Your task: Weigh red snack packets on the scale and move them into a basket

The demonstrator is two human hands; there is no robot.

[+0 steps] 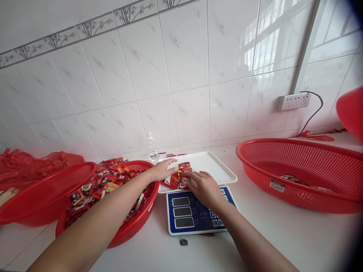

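Observation:
On a white tray (218,166) of a weighing scale (181,211) lies a small pile of red printed packets (175,180). My right hand (205,187) reaches over the pile from the right, its fingers curled onto a packet with a pale printed patch (185,182). At the pile's left side is my left hand (164,170), thumb and fingers apart, with nothing visible held in it. Below my left forearm stands a red basket (153,200) heaped with similar packets. My right hand covers part of the scale's keypad.
A red basket (255,177) with a few packets inside stands right. Another red basket (82,175) and red plastic bags (42,166) are left, with part of a person's hand (10,195) at the edge. A clear bottle (152,149) stands behind; a small dark object (183,241) lies in front.

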